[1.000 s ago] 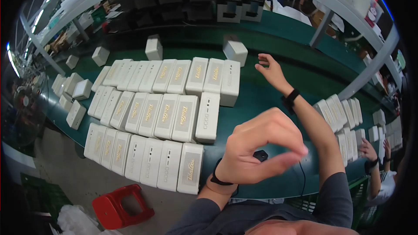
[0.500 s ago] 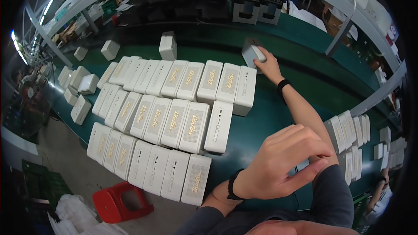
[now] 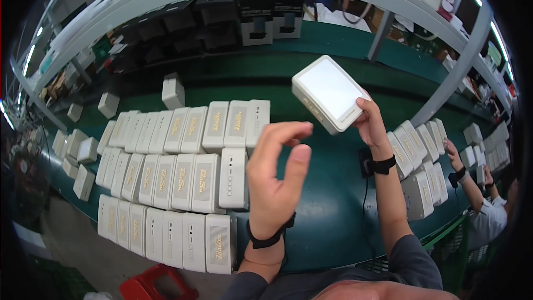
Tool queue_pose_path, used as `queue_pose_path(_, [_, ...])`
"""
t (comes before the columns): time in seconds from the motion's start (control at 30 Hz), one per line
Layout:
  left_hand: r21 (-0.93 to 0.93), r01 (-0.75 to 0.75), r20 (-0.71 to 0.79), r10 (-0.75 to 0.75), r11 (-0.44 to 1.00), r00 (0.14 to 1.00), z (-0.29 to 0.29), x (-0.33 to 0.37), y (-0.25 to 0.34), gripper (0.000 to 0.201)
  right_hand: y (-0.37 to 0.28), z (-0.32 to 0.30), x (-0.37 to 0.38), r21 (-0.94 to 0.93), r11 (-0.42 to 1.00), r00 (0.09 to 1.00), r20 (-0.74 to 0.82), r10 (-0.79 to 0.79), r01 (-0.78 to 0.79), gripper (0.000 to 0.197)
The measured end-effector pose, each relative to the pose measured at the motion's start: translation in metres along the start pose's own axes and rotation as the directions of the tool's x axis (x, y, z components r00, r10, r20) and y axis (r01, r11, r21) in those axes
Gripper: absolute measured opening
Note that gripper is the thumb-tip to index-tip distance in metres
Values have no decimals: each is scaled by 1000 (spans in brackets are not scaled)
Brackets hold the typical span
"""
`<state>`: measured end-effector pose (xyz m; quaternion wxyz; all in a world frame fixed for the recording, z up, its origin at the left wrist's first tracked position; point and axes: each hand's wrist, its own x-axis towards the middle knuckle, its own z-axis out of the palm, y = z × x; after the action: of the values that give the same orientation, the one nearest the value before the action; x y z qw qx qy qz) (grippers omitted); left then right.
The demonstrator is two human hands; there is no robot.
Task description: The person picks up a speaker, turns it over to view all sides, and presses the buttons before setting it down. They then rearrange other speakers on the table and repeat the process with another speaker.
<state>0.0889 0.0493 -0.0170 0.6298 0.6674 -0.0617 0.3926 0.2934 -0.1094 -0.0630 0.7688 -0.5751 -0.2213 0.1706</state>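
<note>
The right hand (image 3: 373, 123) grips a white box (image 3: 327, 90) at its right-hand edge, the thumb lying on the front; the box is tilted over the desk (image 3: 327, 211), its bright, pale panel facing upward. The left hand (image 3: 275, 175) is empty, its thumb and curled fingers spread apart, near the lower left of the box without visible contact. To the left, similar boxes (image 3: 182, 180) stand in three close rows; a smaller group (image 3: 417, 197) stands to the right. Below the desk is a red stool (image 3: 145, 284). At far right, a co-worker's hand (image 3: 453, 155) reaches toward the smaller group.
</note>
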Motion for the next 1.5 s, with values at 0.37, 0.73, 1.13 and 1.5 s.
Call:
queue_pose_path(0.37, [-204, 223, 50, -217, 953, 975, -4, 9, -25, 82, -35, 24, -55, -45, 993, 959, 268, -94, 110, 74])
queue_pose_path(0.73, [-120, 315, 175, -292, 942, 940, 19, 2, -16, 83, -49, 11, -67, -141, 915, 848, 450, -280, 377, 51])
queue_pose_path(1.13, [-396, 267, 8, -288, 878, 958, 59, 1, -23, 72, -59, 15, -96, -189, 916, 934, 27, -356, 355, 65])
queue_pose_path(1.5, [-843, 344, 77, -540, 413, 838, 41, 7, -39, 55, -53, 27, -78, -367, 661, 755, 272, -596, 655, 91])
